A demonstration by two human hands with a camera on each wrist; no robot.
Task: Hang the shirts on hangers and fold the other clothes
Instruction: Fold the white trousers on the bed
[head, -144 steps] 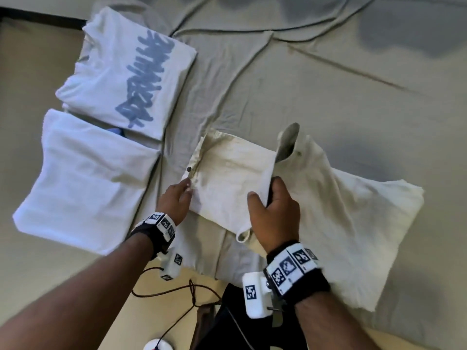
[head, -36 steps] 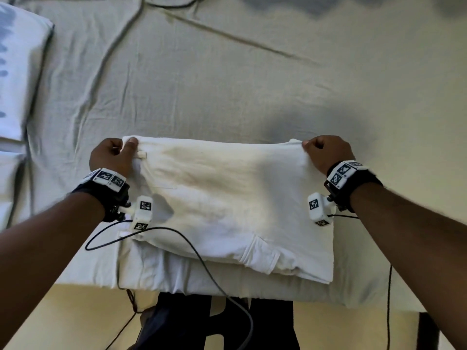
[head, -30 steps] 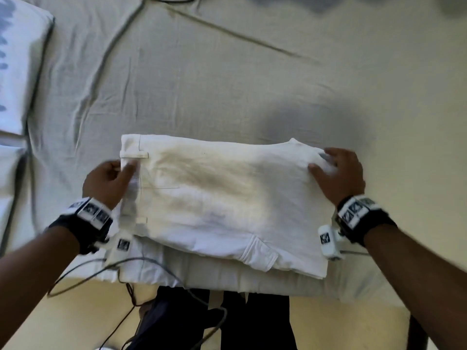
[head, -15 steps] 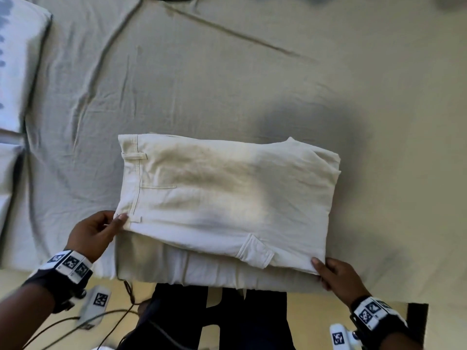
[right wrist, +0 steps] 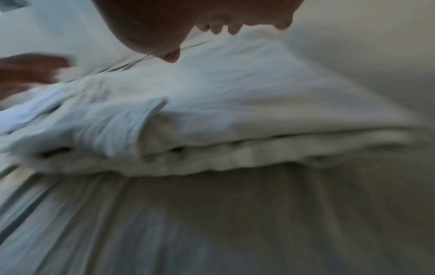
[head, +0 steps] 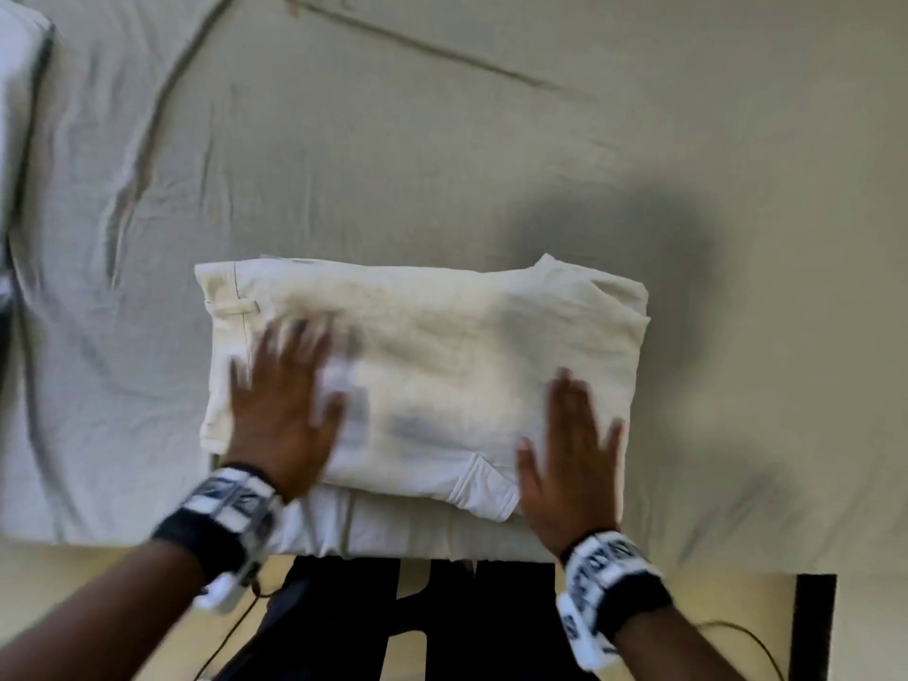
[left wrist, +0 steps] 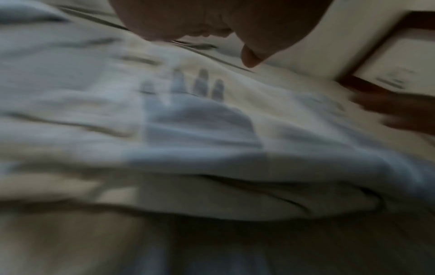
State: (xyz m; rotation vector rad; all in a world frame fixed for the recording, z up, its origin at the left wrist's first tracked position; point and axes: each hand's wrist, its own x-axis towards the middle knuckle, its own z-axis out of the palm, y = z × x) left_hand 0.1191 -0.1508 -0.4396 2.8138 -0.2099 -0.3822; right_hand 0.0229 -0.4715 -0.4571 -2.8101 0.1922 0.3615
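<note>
A pair of cream trousers lies folded into a thick rectangle near the front edge of the bed, its belt loop at the left end. My left hand is over the left part of the fold with fingers spread flat, blurred by motion. My right hand lies flat on the near right corner, fingers straight. In the left wrist view the palm hovers just above the trousers and casts a hand-shaped shadow. The right wrist view shows the stacked layers of the trousers from the side.
A grey wrinkled bedsheet covers the bed all round the fold. The edge of a folded white shirt shows at the far left. A dark piece of furniture stands by the bed's front right corner.
Both hands have left the near edge and corners of the fold and now lie flat on top of it. The left hand is still sweeping across the cloth.
</note>
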